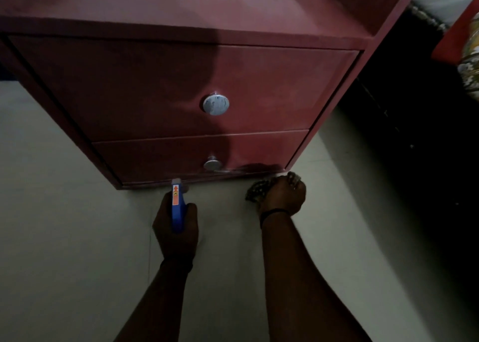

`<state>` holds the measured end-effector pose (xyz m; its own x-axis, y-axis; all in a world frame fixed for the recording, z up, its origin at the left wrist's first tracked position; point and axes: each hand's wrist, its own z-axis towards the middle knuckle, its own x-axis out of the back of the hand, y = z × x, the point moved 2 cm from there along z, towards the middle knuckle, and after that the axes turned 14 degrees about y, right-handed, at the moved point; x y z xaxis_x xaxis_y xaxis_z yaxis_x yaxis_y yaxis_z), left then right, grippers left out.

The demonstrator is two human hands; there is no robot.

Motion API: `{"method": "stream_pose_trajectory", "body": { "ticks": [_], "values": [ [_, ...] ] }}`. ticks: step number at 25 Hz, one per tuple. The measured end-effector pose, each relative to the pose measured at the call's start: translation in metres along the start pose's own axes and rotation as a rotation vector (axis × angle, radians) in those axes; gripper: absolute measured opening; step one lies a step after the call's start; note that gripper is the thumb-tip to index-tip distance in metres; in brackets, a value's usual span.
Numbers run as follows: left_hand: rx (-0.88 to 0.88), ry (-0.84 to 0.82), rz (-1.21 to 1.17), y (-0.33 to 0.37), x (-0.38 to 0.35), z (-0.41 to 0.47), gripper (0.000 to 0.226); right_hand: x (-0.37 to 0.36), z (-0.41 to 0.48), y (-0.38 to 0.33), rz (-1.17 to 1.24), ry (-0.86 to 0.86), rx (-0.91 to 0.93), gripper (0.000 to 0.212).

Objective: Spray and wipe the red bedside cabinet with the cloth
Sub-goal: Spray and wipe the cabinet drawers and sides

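Observation:
The red bedside cabinet [259, 82] fills the upper half of the view, with two drawers, each bearing a round silver knob. My left hand [176, 227] grips a blue spray bottle [177, 207] with an orange label; its white nozzle points at the bottom edge of the lower drawer. To the right, my right hand [283, 195] clutches a bunched, dark patterned cloth [255, 190] low down, near the cabinet's bottom right corner. A darker patch shows on the lower drawer beside its knob.
Pale floor tiles [64, 238] spread below and left of the cabinet. A dark gap [414, 147] lies to the right of it. A red bed frame with patterned bedding [466, 43] sits at the upper right.

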<state>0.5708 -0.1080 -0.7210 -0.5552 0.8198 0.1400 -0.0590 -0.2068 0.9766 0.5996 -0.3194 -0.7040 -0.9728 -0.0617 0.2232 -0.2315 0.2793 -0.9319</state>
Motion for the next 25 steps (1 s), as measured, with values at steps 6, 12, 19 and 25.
{"method": "stream_pose_trajectory", "body": {
  "ticks": [6, 12, 19, 25],
  "values": [
    [-0.002, -0.059, 0.008, -0.004, -0.005, -0.003, 0.021, -0.030, -0.016, -0.008, -0.029, -0.189, 0.222, 0.021],
    [-0.042, -0.096, -0.031, -0.006, -0.001, -0.002, 0.036, -0.031, -0.044, -0.005, 0.138, -0.175, 0.236, 0.028],
    [-0.007, -0.074, -0.037, -0.006, -0.002, -0.003, 0.032, -0.029, -0.080, -0.006, 0.113, -0.432, 0.395, 0.032],
    [-0.009, -0.100, -0.043, -0.006, -0.001, -0.002, 0.029, -0.031, -0.082, -0.007, 0.162, -0.301, 0.662, 0.024]
  ]
}}
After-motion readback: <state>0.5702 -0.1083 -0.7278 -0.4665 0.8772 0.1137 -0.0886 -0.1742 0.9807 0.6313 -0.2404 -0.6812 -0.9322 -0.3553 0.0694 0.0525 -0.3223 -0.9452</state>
